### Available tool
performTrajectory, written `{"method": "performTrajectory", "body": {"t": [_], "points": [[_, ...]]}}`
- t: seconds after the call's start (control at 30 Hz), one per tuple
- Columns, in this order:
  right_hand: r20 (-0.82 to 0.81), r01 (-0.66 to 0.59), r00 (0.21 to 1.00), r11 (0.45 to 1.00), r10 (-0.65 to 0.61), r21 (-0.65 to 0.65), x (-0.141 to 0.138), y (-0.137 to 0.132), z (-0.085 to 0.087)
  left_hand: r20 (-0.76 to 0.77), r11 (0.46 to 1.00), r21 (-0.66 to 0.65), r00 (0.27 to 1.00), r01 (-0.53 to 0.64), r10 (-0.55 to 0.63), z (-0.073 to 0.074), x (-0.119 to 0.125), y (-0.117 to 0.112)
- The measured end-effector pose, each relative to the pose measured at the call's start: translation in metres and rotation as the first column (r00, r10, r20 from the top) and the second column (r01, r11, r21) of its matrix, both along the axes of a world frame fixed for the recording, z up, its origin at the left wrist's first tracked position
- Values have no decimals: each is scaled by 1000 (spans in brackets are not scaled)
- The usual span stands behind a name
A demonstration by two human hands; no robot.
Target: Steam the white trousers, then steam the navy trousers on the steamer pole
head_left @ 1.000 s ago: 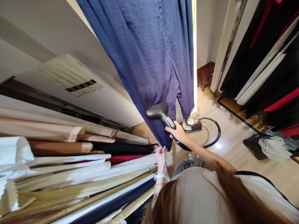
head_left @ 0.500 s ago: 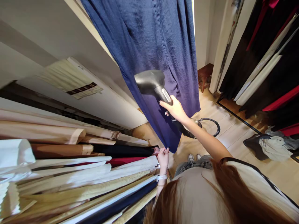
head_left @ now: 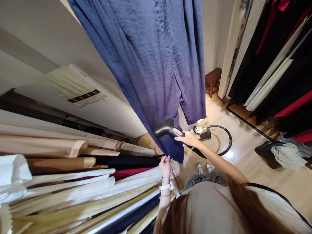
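A pair of navy blue trousers (head_left: 151,61) hangs in front of me, its two legs parting near the bottom. My right hand (head_left: 188,139) is wrapped around the handle of a black garment steamer (head_left: 165,127). The steamer's head lies against or just in front of the lower part of the left trouser leg; I cannot tell if it touches. At that leg's bottom hem, my left hand (head_left: 165,164) pinches the cloth and pulls it toward me. A white band circles my left wrist.
A black ribbed hose (head_left: 227,139) curls on the floor by the steamer base (head_left: 201,132). Racks of pale garments (head_left: 73,191) stand left, dark garments (head_left: 258,58) right. A wooden stool (head_left: 213,81) stands behind the trousers. A black bin with a white bag (head_left: 287,154) is at right.
My right hand has moved the steamer down the trouser leg, close to the hem. The legs have spread apart, showing the steamer base between them. My left hand keeps its pinch, shifted slightly left.
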State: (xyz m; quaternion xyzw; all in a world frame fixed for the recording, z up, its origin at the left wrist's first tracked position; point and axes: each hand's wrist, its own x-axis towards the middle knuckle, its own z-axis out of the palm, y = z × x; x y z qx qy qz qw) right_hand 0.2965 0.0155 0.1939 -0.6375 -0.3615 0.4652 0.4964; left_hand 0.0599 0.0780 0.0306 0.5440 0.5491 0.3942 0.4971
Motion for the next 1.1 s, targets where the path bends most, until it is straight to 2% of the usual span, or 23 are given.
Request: {"method": "performTrajectory", "body": {"t": [0.1, 0.17, 0.23, 0.33, 0.5, 0.57, 0.63, 0.77, 0.97, 1.1], "points": [[59, 61, 996, 998, -59, -26, 8, -23, -5, 29, 997, -26, 996, -79, 80, 4, -4, 17], [88, 136, 987, 991, -135, -3, 16, -41, 2, 40, 992, -37, 992, -117, 118, 6, -4, 27], [96, 212, 972, 976, -216, 54, 25, -56, 16, 45, 989, -43, 989, -140, 142, 8, -1, 33], [78, 304, 944, 938, -320, 166, 39, -67, 51, 43, 989, -42, 989, -142, 144, 9, 7, 35], [37, 391, 901, 848, -431, 357, 54, -46, 112, 32, 996, -33, 996, -79, 80, 3, 15, 18], [36, 379, 900, 822, -434, 424, 55, -30, 129, 34, 999, -23, 999, -41, 41, 1, 17, 9], [47, 346, 911, 819, -410, 457, 53, -13, 140, 33, 1000, -13, 999, 5, -5, -1, 19, 1], [76, 287, 931, 846, -357, 449, 41, 12, 139, 11, 996, -4, 996, 85, -85, -5, 22, -12], [127, 214, 955, 917, -269, 338, 28, 22, 114, -47, 993, 3, 992, 118, -117, -9, 22, -27], [173, 182, 956, 942, -237, 282, 24, 22, 98, -71, 994, -8, 992, 107, -108, -12, 19, -32]]}}
